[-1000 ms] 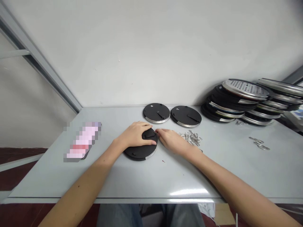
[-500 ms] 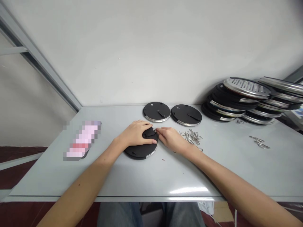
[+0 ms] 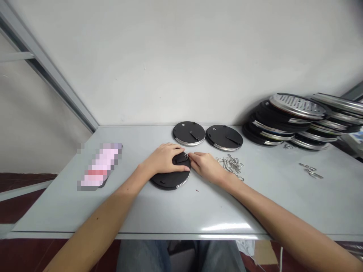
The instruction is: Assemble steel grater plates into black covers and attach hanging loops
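A round black disc (image 3: 170, 180) with a silver rim lies flat near the middle of the table. My left hand (image 3: 167, 159) rests over its upper left part, thumb and fingers gripping it. At the disc's upper right edge, my right hand (image 3: 204, 165) pinches a small metal ring (image 3: 186, 155). Just right of that hand lies a loose pile of metal rings and hooks (image 3: 232, 164). Behind the hands are two more black discs, one at the left (image 3: 188, 133) and one at the right (image 3: 224, 137).
Stacks of black and silver discs (image 3: 272, 124) stand at the back right, a perforated one (image 3: 297, 105) on top. A few metal hooks (image 3: 312, 170) lie at the right. A blurred-out phone (image 3: 100, 166) is at the left. A wall rises behind the table (image 3: 159, 215).
The view has shifted slightly. Both hands keep nearly the same hold on the disc and ring, with no other clear movement.
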The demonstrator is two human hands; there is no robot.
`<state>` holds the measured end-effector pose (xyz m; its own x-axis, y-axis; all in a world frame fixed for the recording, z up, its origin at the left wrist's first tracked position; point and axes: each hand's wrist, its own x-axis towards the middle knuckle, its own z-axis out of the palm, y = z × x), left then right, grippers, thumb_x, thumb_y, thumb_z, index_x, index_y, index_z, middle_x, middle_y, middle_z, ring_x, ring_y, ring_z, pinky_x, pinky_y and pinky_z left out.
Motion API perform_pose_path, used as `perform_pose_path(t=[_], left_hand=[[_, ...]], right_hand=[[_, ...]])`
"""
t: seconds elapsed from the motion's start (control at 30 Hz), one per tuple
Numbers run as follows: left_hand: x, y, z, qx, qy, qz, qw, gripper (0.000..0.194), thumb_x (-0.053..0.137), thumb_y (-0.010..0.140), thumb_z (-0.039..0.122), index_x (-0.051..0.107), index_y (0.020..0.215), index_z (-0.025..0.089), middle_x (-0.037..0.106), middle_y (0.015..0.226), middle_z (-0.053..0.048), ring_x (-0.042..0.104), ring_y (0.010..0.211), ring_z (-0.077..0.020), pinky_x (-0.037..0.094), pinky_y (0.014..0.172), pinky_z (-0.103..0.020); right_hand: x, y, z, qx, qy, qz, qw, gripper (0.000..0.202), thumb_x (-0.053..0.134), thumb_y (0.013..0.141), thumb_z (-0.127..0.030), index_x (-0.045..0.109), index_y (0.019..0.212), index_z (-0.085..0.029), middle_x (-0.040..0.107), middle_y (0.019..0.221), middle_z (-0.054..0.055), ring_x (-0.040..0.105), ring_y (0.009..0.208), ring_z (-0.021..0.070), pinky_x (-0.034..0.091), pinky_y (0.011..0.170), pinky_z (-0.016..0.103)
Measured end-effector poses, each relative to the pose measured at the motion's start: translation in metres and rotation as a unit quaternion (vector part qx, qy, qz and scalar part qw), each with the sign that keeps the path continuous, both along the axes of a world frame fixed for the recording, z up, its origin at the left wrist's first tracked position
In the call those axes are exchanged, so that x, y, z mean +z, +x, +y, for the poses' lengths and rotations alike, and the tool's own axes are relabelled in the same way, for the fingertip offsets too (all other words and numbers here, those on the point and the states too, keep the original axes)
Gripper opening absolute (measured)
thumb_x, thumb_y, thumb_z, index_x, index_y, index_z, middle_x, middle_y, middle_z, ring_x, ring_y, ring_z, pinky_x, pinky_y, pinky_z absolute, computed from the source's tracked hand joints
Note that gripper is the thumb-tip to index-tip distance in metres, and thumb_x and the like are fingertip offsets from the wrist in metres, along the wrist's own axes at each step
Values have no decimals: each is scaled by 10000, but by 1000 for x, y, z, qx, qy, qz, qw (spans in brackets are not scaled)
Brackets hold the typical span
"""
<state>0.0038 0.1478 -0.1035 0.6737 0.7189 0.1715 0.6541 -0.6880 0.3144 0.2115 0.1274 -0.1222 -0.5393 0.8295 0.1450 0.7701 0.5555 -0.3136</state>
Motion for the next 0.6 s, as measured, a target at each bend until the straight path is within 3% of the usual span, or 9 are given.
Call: perform_pose_path(t=[0.3,0.6], left_hand=[[-3,2,1,-2,5,-5,1000,653,605,772,663,603,1250,218,614,1279,-77,532,1189,-285,394,1017,-431],[-3,2,0,6,7,-5,1000,629,608,773,655,610,1237,231,632,1254,-64,540,1178,-279,409,1005,-422]], right_hand=[[2,1,5,26,25,-49,998,142,431,909,-142,497,789,-176,505,696,3,399,565,120,271,562,249],[4,0,1,27,44,-109,993,138,432,948,-191,538,868,-154,596,753,51,501,608,152,259,559,270]])
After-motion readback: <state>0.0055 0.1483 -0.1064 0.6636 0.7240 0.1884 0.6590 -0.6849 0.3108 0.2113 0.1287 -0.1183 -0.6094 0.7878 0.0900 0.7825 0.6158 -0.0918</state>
